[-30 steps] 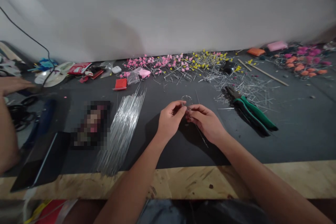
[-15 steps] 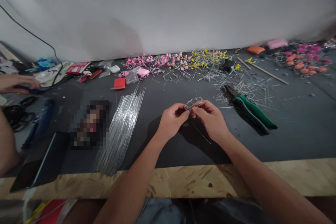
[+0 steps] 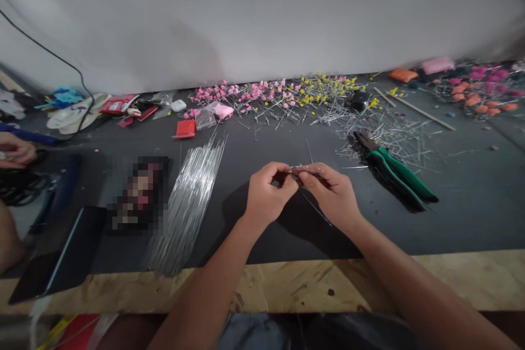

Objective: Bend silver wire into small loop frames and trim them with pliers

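Observation:
Thin silvery wire [image 3: 315, 208] is pinched between both my hands above the dark tabletop, one end trailing down to the right. My left hand [image 3: 268, 188] grips it with thumb and fingers closed. Right beside it, my right hand [image 3: 328, 186] is closed on the same wire, and the fingertips almost meet. The bent part lies mostly hidden among the fingers. To the left rests a bundle of straight wires [image 3: 191, 197]. Green-handled pliers [image 3: 400, 175] lie on the right, next to a heap of short wire pieces [image 3: 397, 136].
Pink-tipped wires [image 3: 241, 93] and yellow-tipped wires [image 3: 324, 90] lie along the wall. Orange and magenta tips [image 3: 484, 101] are at far right. A red packet [image 3: 185, 129], a dark tablet-like device [image 3: 61, 251] and another person's hand [image 3: 16, 150] are on the left.
The raised wire loop over my fingers has flattened and is now mostly hidden by them. The other person's hand at left has moved down and left.

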Action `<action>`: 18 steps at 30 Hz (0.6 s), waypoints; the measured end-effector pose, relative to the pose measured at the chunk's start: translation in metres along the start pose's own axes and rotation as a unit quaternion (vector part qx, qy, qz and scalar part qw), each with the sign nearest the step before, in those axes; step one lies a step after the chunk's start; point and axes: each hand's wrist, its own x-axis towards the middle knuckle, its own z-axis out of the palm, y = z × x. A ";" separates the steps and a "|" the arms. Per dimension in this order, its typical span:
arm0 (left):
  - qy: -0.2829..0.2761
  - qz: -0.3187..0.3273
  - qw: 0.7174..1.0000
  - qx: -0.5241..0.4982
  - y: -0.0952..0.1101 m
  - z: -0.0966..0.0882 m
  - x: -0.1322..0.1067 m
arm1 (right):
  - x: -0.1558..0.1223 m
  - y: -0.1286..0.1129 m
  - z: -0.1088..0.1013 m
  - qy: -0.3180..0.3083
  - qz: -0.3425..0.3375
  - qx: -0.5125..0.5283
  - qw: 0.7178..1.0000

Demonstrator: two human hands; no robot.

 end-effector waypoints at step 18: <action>-0.060 -0.078 0.994 0.043 -0.015 -0.004 0.010 | 0.003 0.016 0.008 -0.045 0.083 -0.017 0.995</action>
